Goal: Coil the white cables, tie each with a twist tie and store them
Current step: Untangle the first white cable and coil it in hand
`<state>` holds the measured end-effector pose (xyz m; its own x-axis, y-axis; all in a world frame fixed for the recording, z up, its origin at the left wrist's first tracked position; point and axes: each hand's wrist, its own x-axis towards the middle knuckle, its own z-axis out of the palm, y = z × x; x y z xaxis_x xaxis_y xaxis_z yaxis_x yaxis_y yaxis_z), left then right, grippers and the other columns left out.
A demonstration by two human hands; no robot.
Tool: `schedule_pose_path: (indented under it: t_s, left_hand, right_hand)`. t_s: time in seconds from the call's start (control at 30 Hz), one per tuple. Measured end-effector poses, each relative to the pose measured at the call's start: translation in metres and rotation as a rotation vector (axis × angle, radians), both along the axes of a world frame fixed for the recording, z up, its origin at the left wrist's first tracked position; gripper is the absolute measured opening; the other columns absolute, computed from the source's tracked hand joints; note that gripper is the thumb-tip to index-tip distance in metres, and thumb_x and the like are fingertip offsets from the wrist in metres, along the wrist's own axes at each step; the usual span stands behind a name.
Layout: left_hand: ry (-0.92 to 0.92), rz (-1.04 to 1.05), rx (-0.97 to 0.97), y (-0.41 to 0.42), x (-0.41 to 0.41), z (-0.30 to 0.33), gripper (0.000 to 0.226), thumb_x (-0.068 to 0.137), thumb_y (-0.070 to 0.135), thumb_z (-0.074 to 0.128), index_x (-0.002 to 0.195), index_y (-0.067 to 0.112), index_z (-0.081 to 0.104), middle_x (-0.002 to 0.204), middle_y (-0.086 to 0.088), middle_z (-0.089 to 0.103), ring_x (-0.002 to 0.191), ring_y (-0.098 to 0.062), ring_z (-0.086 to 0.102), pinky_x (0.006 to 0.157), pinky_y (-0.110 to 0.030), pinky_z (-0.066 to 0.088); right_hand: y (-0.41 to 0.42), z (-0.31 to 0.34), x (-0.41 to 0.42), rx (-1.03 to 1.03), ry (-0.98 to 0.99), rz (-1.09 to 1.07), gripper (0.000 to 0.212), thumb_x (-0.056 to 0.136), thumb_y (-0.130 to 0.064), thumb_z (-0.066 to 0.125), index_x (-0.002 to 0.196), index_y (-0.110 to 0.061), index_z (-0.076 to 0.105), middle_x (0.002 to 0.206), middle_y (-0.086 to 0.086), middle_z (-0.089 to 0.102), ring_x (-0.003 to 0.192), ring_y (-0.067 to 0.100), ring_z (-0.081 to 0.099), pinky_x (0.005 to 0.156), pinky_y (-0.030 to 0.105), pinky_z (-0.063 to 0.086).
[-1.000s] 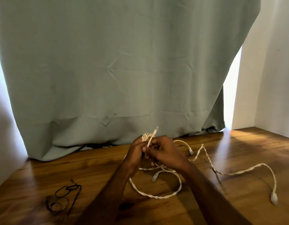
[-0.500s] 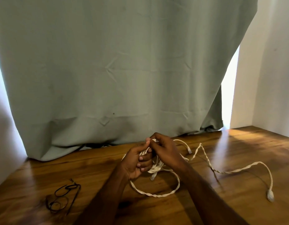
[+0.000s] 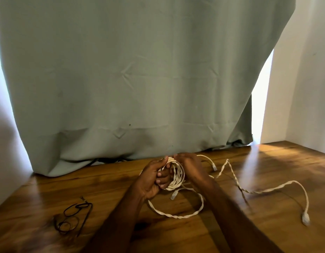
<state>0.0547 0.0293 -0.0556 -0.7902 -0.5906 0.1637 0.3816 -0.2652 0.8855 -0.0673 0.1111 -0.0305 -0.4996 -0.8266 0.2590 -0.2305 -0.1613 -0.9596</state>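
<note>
item: white cable coil [image 3: 176, 175], left hand [image 3: 150, 179] gripping, right hand [image 3: 190, 166] pinching its top. i'd wind even loops, tension light.

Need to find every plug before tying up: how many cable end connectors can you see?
3: one connector right of the hands, one below the coil, one at far right on the table. Others may be hidden in the hands.

Two hands [image 3: 152, 177], two white cables [image 3: 177, 175], one pair of glasses [image 3: 72, 217]
</note>
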Motion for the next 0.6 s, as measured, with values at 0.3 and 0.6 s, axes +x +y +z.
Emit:
schedule_pose_path:
  t_s: [0.3, 0.6]
  left_hand:
    - [-0.086, 0.274, -0.043, 0.007, -0.003, 0.012, 0.046, 0.090, 0.051, 0.056, 0.064, 0.013, 0.049, 0.043, -0.001, 0.034, 0.030, -0.009, 0.024, 0.039, -0.017, 0.021]
    - [0.064, 0.034, -0.022, 0.011, 0.004, 0.004, 0.024, 0.090, 0.024, 0.059, 0.075, 0.007, 0.057, 0.052, -0.003, 0.045, 0.046, -0.014, 0.048, 0.060, -0.033, 0.051]
  right_hand:
    - [-0.013, -0.010, 0.008, 0.020, -0.126, 0.167, 0.059, 0.093, -0.064, 0.053, 0.078, -0.011, 0.072, 0.064, 0.006, 0.066, 0.058, 0.019, 0.064, 0.065, 0.035, 0.054]
    - [-0.020, -0.005, 0.021, -0.170, -0.042, -0.251, 0.065, 0.096, -0.063, 0.047, 0.054, -0.014, 0.051, 0.047, 0.006, 0.053, 0.047, 0.027, 0.054, 0.056, 0.039, 0.045]
